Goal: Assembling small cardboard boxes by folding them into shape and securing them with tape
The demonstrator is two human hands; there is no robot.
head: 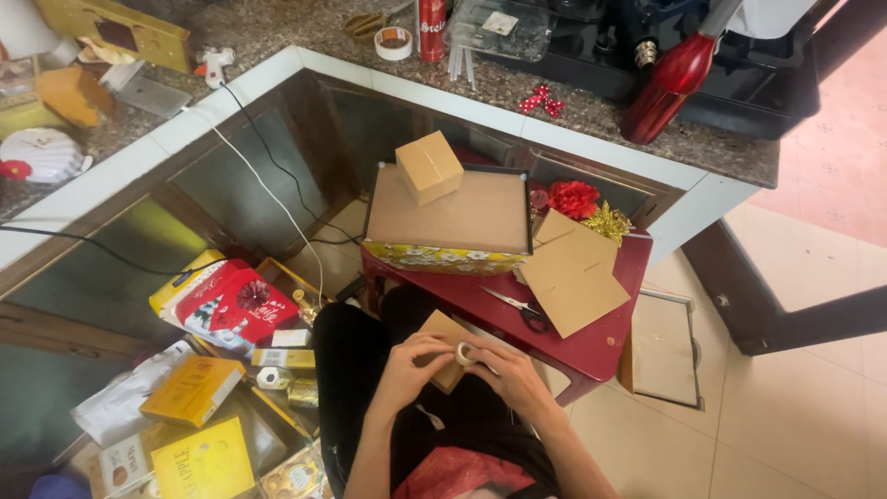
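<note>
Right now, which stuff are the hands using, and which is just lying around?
In use: left hand and right hand hold a small cardboard piece and a tape roll.

Lying about: scissors, cardboard sheets, small box, red flower, red bottle, yellow boxes.

Scissors (527,310) on red stool (605,342); small carton (429,167) atop floral box (443,254).
</note>
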